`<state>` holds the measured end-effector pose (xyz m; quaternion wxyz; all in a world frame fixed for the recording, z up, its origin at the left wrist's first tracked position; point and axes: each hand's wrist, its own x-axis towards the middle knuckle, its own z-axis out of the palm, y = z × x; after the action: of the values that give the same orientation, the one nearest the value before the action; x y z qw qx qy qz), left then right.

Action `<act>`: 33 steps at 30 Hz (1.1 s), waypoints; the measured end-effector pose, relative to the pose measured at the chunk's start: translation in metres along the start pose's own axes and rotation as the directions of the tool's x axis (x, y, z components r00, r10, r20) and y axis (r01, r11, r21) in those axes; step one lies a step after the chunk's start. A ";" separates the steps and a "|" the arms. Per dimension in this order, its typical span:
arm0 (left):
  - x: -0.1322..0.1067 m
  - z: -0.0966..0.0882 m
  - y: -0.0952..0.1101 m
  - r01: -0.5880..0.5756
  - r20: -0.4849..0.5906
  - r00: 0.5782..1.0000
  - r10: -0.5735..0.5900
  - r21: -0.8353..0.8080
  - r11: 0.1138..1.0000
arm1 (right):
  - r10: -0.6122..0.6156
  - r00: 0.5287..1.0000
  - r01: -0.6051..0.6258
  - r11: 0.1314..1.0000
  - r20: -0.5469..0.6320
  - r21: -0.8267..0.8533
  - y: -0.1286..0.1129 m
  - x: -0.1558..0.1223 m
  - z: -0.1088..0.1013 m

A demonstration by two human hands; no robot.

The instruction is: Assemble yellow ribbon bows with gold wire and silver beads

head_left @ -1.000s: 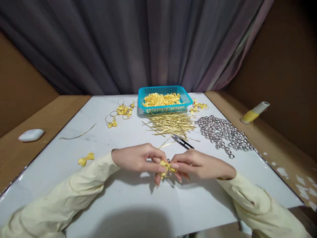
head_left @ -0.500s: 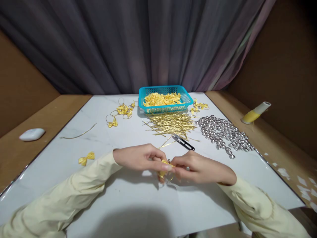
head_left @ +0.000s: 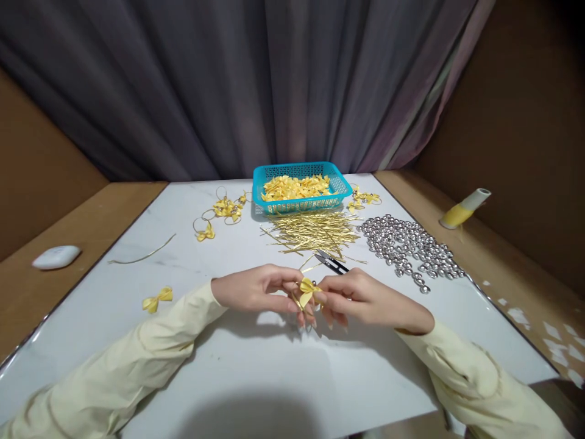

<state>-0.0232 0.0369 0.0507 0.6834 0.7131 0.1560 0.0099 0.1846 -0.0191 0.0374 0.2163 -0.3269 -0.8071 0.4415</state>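
Note:
Close together over the table's middle, both hands work on one small yellow ribbon bow (head_left: 307, 291). My right hand (head_left: 365, 297) pinches the bow's right side between thumb and fingers. My left hand (head_left: 260, 289) has its fingers curled around the gold cord (head_left: 298, 301) looped at the bow's left side; its exact grip is partly hidden. A small silver bead shows at the top of the bow. Just beyond the hands lie black thread snips (head_left: 331, 262), their handle end partly covered by my right hand. Another bow (head_left: 158, 299) rests near my left sleeve.
Bows fill a blue basket (head_left: 301, 206) at the back. Gold cords (head_left: 315, 233) lie piled before it, silver beads (head_left: 409, 247) to the right. Corded bows (head_left: 227, 209) sit left of the basket, others (head_left: 363, 199) right. A thread spool (head_left: 465, 208) and white case (head_left: 56, 257) stand at the sides.
The bow has turned and shows more openly between the hands. My left thumb has moved off its front, while my right fingers now pinch its right side.

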 end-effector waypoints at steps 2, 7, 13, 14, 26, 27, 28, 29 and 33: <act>0.001 0.001 0.000 0.001 -0.062 0.998 0.004 0.082 0.997 | 0.010 1.000 -0.010 1.000 -0.019 -0.004 0.000 0.000 0.000; 0.003 0.005 -0.001 0.010 -0.126 0.992 0.002 0.092 0.996 | -0.006 1.000 0.006 0.999 -0.009 -0.045 0.000 0.000 0.001; 0.002 0.007 -0.001 -0.026 -0.123 0.991 0.057 0.239 0.971 | -0.049 0.999 0.046 0.996 -0.025 -0.079 0.000 0.001 0.000; 0.002 0.008 0.000 -0.026 -0.138 0.988 0.070 0.299 0.954 | -0.059 0.998 0.055 0.994 -0.035 -0.098 0.001 0.001 0.001; 0.002 0.008 0.002 -0.091 -0.089 0.989 0.116 0.245 0.965 | -0.152 0.988 0.153 0.978 0.017 -0.140 0.001 0.000 -0.001; 0.002 0.008 0.001 -0.087 -0.084 0.991 0.105 0.201 0.976 | -0.154 0.987 0.158 0.979 0.039 -0.128 0.002 0.000 -0.002; 0.002 0.008 0.000 -0.080 -0.080 0.992 0.093 0.160 0.984 | -0.154 0.986 0.160 0.980 0.057 -0.115 0.003 0.000 -0.003; 0.002 0.008 -0.001 -0.074 -0.076 0.994 0.084 0.126 0.989 | -0.153 0.986 0.160 0.981 0.070 -0.105 0.003 -0.001 -0.003; 0.002 0.007 -0.004 -0.066 -0.066 0.995 0.070 0.064 0.996 | -0.148 0.987 0.154 0.982 0.059 -0.113 0.005 0.000 -0.003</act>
<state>-0.0208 0.0310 0.0459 0.6546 0.7381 0.1549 0.0528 0.1887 -0.0154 0.0343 0.2091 -0.2657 -0.8593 0.3838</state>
